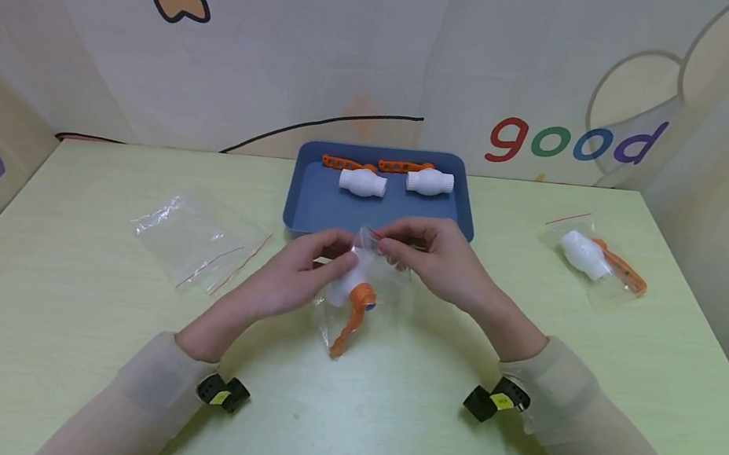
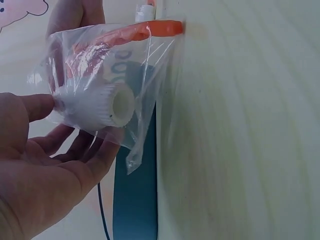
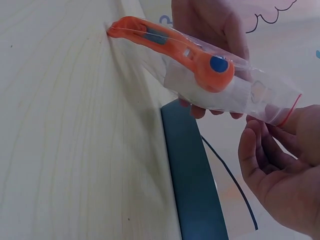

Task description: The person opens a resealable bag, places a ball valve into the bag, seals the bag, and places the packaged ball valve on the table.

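Note:
A white plastic ball valve (image 1: 363, 296) with an orange lever handle and a blue cap sits inside a clear zip-lock bag (image 3: 262, 95). My left hand (image 1: 291, 273) holds the valve's white body through the plastic, its thumb on the near side. In the right wrist view the orange handle (image 3: 155, 37) points away from the bag's red-lined mouth. At that mouth, my right hand (image 1: 441, 260) pinches the bag's edge between thumb and fingers. The left wrist view shows the valve's ribbed, hollow end (image 2: 121, 105) through the film. Whether the seal is closed cannot be made out.
Behind my hands, a blue tray (image 1: 310, 207) holds two more white valves (image 1: 362, 182) with orange handles. Flat clear bags (image 1: 194, 236) with red lines lie on the left of the table. Another bagged valve (image 1: 585, 254) lies at the right. A printed curtain hangs behind.

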Available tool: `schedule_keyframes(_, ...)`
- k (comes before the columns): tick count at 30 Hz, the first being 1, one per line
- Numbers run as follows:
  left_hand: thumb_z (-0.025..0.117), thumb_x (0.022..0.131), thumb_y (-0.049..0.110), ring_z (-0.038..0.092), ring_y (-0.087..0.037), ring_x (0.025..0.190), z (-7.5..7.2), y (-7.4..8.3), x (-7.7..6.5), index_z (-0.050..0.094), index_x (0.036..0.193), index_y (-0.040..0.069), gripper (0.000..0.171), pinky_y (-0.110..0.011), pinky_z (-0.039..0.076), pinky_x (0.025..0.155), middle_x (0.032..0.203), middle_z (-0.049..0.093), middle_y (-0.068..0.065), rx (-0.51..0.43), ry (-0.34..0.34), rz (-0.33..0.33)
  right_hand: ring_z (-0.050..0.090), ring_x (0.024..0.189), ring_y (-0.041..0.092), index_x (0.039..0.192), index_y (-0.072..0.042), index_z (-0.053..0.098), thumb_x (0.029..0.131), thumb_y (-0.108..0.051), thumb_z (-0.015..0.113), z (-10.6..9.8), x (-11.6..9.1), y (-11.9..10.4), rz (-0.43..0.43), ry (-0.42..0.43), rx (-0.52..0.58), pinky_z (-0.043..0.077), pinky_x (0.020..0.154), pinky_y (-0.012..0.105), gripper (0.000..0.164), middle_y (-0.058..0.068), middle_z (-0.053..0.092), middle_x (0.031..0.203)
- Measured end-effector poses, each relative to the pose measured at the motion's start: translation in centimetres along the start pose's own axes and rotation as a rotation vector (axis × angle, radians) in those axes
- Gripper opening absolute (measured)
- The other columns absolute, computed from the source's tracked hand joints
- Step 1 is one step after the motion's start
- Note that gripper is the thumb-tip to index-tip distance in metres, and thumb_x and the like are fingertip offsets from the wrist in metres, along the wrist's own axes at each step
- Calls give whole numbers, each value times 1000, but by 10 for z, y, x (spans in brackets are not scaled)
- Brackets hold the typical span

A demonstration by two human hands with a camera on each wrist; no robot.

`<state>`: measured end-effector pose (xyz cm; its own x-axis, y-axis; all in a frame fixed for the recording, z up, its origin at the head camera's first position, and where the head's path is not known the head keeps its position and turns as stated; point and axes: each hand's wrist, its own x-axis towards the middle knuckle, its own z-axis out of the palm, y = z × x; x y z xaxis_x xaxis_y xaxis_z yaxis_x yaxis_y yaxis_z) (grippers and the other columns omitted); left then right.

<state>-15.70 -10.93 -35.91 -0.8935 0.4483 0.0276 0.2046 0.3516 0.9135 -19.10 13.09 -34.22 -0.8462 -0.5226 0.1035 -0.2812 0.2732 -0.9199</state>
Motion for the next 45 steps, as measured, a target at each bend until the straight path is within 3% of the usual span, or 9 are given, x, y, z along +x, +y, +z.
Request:
schedule_keyframes(7, 58, 107, 20, 64, -26, 107, 1, -2, -3, 61, 129, 2, 29, -41, 53, 92, 120, 65, -12, 5, 59, 0, 62, 90, 27, 122, -1, 70, 103, -11, 64, 0, -3, -3, 21, 4, 39, 53, 77, 31, 22, 10, 71, 110)
schedule_keyframes(13, 58, 107, 20, 65, -28, 105, 0, -6, -4, 61, 128, 0, 29, -38, 54, 87, 120, 64, -14, 5, 89, 0, 63, 100, 25, 126, -3, 67, 106, -21, 61, -1, -5, -4, 63, -6, 17, 54, 86, 39, 28, 9, 69, 117)
schedule_keyframes(20, 58, 107, 19, 64, -29, 102, 1, -7, -6, 61, 126, 0, 27, -37, 53, 84, 119, 64, -14, 1, 121, -23, 66, 87, 35, 116, -4, 68, 103, -29, 66, -7, -12, -4, 162, -92, -58, 57, 80, 52, 28, 12, 68, 102)
schedule_keyframes(25, 59, 107, 23, 62, -28, 106, 1, -6, -6, 61, 127, 3, 28, -38, 54, 86, 119, 64, -11, 26, 148, -49, 64, 90, 33, 109, -5, 72, 100, -23, 71, -10, -16, -2, 112, -146, -89, 58, 77, 50, 21, 11, 68, 95)
schedule_keyframes(32, 60, 106, 22, 62, -28, 105, 2, -2, -7, 60, 125, 3, 27, -39, 53, 83, 118, 63, -12, 23, 157, -47, 63, 87, 27, 105, -4, 75, 99, -13, 71, -12, -17, -2, 31, -87, -95, 57, 75, 42, 12, 10, 69, 97)
schedule_keyframes(40, 55, 108, 14, 67, -29, 102, 2, 1, -8, 57, 124, 0, 21, -38, 58, 87, 118, 62, -15, -93, 136, -1, 62, 87, 42, 103, -3, 75, 98, -10, 71, -14, -18, -6, 35, -29, -60, 56, 73, 41, 9, 16, 69, 97)
schedule_keyframes(45, 57, 107, 9, 69, -29, 99, 3, 3, -7, 58, 119, -2, 16, -35, 59, 85, 110, 64, -16, -102, 163, 60, 64, 83, 37, 102, -6, 76, 98, -13, 73, -17, -21, -10, 39, 3, -64, 54, 67, 38, 9, 18, 70, 94)
